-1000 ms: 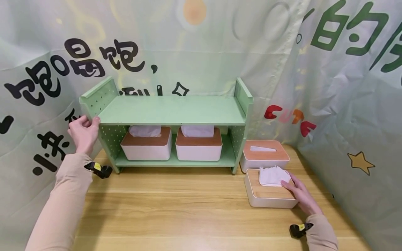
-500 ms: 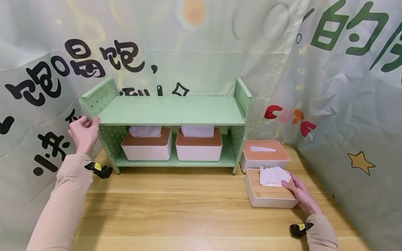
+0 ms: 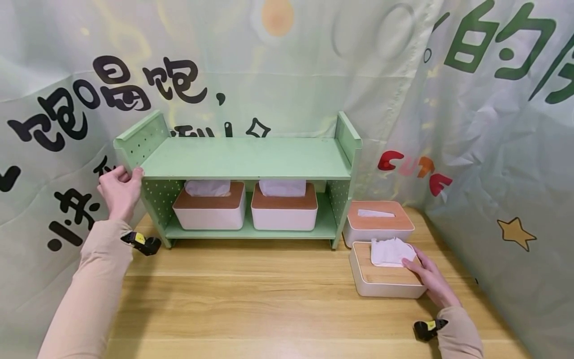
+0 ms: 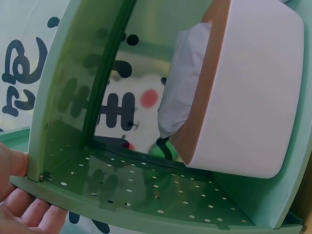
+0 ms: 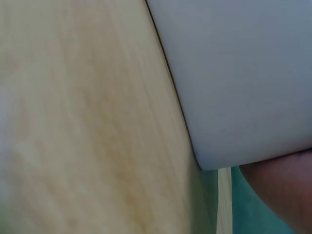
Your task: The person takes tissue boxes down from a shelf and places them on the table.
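Nearest to us, at the lower right of the wooden table (image 3: 251, 304), our right hand (image 3: 434, 281) grips the right short end of the front tissue box (image 3: 390, 290), parted only as wide as that corner needs: the thumb lies over the lid beside the white tissue (image 3: 389, 253), and the fingers go along the box's far right side, where we cannot see all of their tips. From those fingers the box reaches leftward, its long axis running from side to side, roughly in line with the shelf front; this, we judge, is the relation that counts, since we hold it by one end, with its free end toward the shelf side. The right hand is at the box, while the left is well apart from it. Just behind stands the rear tissue box (image 3: 381, 235), untouched; whether the two boxes meet we cannot tell. Farther off to the left, our left hand (image 3: 118, 193) pinches the front edge of the left side panel of the green shelf (image 3: 242, 158), thumb and fingers closed around that thin edge. Beneath the shelf's upper board sit a left shelf box (image 3: 210, 219) and a right shelf box (image 3: 284, 219), side by side and apart, and beyond hangs the printed cloth (image 3: 287, 80).
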`<state>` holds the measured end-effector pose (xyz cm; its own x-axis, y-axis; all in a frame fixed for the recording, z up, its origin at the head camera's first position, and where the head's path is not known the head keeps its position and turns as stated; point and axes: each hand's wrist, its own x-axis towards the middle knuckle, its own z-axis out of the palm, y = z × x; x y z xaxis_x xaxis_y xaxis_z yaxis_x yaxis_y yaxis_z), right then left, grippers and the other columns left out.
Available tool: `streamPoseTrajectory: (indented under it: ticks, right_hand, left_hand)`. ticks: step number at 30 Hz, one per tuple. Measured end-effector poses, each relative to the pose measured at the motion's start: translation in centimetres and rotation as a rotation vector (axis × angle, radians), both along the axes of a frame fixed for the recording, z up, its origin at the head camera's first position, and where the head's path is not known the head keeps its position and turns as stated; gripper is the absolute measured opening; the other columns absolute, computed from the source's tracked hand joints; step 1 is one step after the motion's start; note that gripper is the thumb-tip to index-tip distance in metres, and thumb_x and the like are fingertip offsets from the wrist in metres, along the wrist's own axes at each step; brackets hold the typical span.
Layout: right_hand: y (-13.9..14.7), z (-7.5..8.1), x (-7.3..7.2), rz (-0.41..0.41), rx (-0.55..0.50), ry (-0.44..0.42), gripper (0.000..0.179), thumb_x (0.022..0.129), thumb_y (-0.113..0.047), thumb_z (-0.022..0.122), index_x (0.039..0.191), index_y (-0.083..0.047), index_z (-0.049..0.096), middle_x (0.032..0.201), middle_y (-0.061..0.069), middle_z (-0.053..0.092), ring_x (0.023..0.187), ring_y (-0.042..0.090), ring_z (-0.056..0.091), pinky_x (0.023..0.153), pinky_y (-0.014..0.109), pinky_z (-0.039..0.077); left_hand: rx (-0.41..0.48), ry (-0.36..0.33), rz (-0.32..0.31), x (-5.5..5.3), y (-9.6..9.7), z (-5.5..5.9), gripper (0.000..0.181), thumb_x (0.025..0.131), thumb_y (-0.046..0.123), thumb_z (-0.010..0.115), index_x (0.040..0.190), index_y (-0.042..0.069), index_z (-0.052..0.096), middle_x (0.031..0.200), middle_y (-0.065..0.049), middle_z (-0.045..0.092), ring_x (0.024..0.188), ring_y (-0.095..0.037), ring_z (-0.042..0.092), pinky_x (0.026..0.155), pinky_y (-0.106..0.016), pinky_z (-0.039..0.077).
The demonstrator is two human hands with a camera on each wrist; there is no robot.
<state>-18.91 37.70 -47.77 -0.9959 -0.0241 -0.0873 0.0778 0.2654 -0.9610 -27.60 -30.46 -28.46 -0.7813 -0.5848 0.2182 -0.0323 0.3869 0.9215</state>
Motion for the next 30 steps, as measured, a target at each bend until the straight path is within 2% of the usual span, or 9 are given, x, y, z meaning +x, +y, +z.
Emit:
streamPoseTrajectory:
  ticks: [4,6,10,13,18,21,24,27,30]
  right_hand:
    - [-0.08,0.11,-0.04,-0.004,0.003,-0.01,0.08,0.106,-0.025,0.049,0.159,0.002,-0.004,0.166,0.027,-0.011,0.152,0.044,-0.011,0.128,0.036,-0.004]
    - [-0.1,0.15,-0.03,-0.003,0.008,-0.019,0.08,0.106,-0.026,0.049,0.159,0.001,-0.005,0.166,0.027,-0.011,0.152,0.045,-0.01,0.128,0.045,-0.005]
    - [-0.08,0.16,0.01,0.001,0.031,-0.019,0.08,0.106,-0.027,0.048,0.159,0.001,-0.004,0.166,0.028,-0.009,0.152,0.045,-0.007,0.118,0.009,0.011]
    - [-0.05,0.14,0.02,0.004,0.038,-0.012,0.079,0.106,-0.027,0.048,0.159,0.002,-0.004,0.166,0.028,-0.008,0.152,0.046,-0.006,0.093,-0.006,0.02]
    - [-0.02,0.05,-0.03,0.005,0.044,-0.018,0.079,0.106,-0.028,0.048,0.159,0.001,-0.003,0.166,0.029,-0.007,0.151,0.046,-0.003,0.091,-0.005,0.022]
    - [0.0,0.06,-0.14,-0.001,0.023,-0.022,0.08,0.106,-0.026,0.049,0.159,0.001,-0.004,0.166,0.029,-0.009,0.151,0.046,-0.007,0.123,0.015,0.013]
    - [0.03,0.06,-0.15,-0.01,0.01,-0.031,0.08,0.106,-0.026,0.05,0.159,0.0,-0.004,0.166,0.027,-0.01,0.152,0.045,-0.008,0.127,0.024,0.008]
    - [0.06,0.05,-0.1,-0.012,0.014,-0.034,0.079,0.106,-0.028,0.049,0.16,-0.001,-0.003,0.167,0.026,-0.008,0.152,0.043,-0.006,0.11,0.003,0.017]
    - [0.13,0.01,-0.07,-0.01,0.027,-0.037,0.078,0.107,-0.029,0.048,0.16,-0.002,-0.003,0.167,0.026,-0.007,0.153,0.043,-0.005,0.094,-0.005,0.02]
  left_hand:
    - [0.003,0.003,-0.003,0.05,0.03,0.03,0.044,0.098,0.033,0.059,0.135,0.01,0.063,0.124,-0.003,0.068,0.145,-0.012,0.033,0.12,-0.03,0.023]
    - [0.012,0.005,-0.006,0.07,0.05,0.03,0.044,0.098,0.033,0.059,0.135,0.01,0.063,0.11,0.013,0.075,0.146,-0.012,0.031,0.119,-0.03,0.026]
    - [0.028,0.005,-0.008,0.1,0.05,0.0,0.044,0.098,0.034,0.06,0.135,0.01,0.063,0.077,0.033,0.061,0.146,-0.012,0.028,0.116,-0.03,0.032]
    - [0.026,-0.002,-0.006,0.11,0.04,0.0,0.044,0.098,0.034,0.06,0.136,0.011,0.063,0.096,0.024,0.072,0.147,-0.011,0.027,0.117,-0.03,0.03]
    - [0.014,-0.012,-0.002,0.07,0.04,-0.02,0.044,0.098,0.034,0.059,0.135,0.011,0.063,0.125,-0.003,0.067,0.147,-0.012,0.027,0.118,-0.031,0.028]
    - [0.008,-0.011,0.0,0.04,0.02,-0.06,0.044,0.098,0.034,0.059,0.135,0.01,0.063,0.126,-0.005,0.067,0.146,-0.012,0.028,0.118,-0.031,0.025]
    - [0.004,-0.008,0.002,0.01,0.01,-0.05,0.044,0.098,0.034,0.059,0.135,0.01,0.063,0.127,-0.006,0.066,0.146,-0.012,0.03,0.118,-0.032,0.023]
    - [0.005,-0.004,0.001,0.04,0.01,-0.01,0.044,0.098,0.034,0.059,0.135,0.01,0.063,0.126,-0.004,0.067,0.146,-0.012,0.029,0.119,-0.032,0.023]
    - [0.009,0.007,-0.001,0.07,0.01,-0.02,0.044,0.098,0.033,0.059,0.133,0.008,0.064,0.102,0.019,0.075,0.145,-0.013,0.03,0.118,-0.032,0.025]
